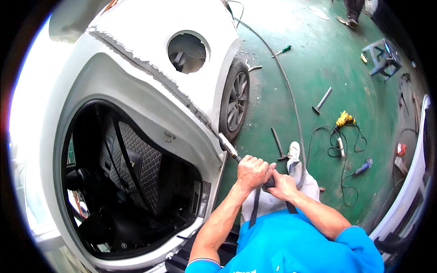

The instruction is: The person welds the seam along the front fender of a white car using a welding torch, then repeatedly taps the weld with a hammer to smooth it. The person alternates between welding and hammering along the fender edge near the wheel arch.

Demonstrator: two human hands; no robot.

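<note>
My left hand (253, 174), nearer the white metal car (195, 91), and right hand (283, 185) clench this slim silver-black tool (229, 146), pointing far-left.

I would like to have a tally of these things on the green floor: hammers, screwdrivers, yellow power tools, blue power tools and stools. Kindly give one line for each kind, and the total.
Hammers: 2
Screwdriver with green handle: 1
Yellow power tool: 1
Blue power tool: 1
Stool: 1
Total: 6
</note>
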